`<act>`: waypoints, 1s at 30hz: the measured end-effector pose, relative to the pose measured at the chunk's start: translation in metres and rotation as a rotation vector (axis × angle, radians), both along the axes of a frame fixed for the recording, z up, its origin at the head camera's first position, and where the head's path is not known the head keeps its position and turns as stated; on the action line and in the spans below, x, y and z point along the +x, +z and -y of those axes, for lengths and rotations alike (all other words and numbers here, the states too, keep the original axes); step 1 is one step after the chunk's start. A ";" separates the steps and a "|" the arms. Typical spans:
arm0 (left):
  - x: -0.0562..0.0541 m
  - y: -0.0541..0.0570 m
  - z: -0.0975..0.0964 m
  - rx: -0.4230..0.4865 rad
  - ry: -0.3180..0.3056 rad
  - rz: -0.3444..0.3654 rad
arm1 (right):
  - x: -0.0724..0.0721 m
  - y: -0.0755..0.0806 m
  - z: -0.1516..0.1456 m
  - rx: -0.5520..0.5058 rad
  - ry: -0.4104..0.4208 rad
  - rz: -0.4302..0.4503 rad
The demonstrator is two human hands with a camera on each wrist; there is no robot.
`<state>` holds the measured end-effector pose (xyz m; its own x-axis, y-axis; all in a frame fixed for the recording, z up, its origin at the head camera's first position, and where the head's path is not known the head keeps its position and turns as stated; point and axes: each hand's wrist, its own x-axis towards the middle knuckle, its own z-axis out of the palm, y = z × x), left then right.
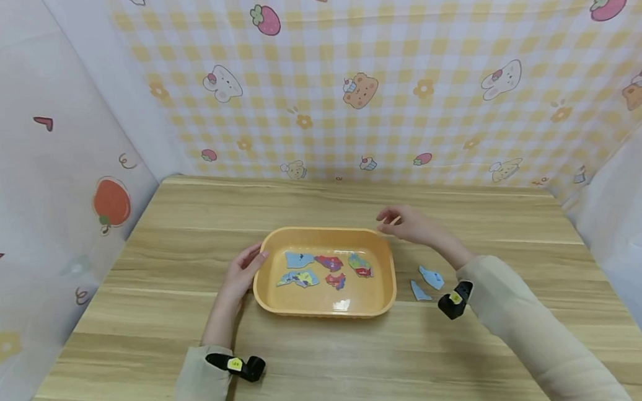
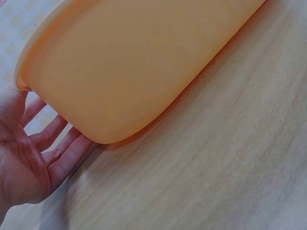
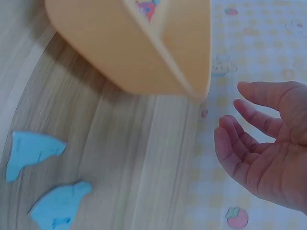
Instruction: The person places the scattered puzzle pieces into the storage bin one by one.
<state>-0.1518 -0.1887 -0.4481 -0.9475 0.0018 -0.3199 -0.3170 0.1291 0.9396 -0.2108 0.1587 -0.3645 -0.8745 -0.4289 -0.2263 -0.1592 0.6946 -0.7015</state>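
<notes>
A yellow-orange plastic tray sits on the wooden table, with several flat, irregular printed pieces inside, among them a light-blue piece and a red-purple piece. My left hand holds the tray's left end, thumb over the rim; in the left wrist view its fingers reach along the outside of the tray wall. By the back right corner of the tray, my right hand is raised with loosely bent fingers and nothing between them. Two blue pieces lie right of the tray, also in the right wrist view.
A yellow checked cloth with cartoon prints hangs behind the table's back edge. White printed cloth walls the left side, and pale cloth the right. The wood-grain table extends around the tray.
</notes>
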 end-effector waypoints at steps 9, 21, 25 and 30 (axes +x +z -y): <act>-0.001 0.000 0.000 -0.005 0.000 0.003 | 0.005 -0.013 -0.039 0.062 -0.027 0.013; 0.000 0.001 0.000 -0.005 0.002 0.017 | 0.020 -0.035 -0.075 0.228 0.006 0.180; 0.001 0.001 0.000 -0.006 0.003 0.017 | 0.026 -0.039 -0.079 0.272 -0.026 0.232; 0.001 0.002 0.000 -0.005 0.002 0.008 | 0.034 -0.040 -0.076 0.325 -0.036 0.198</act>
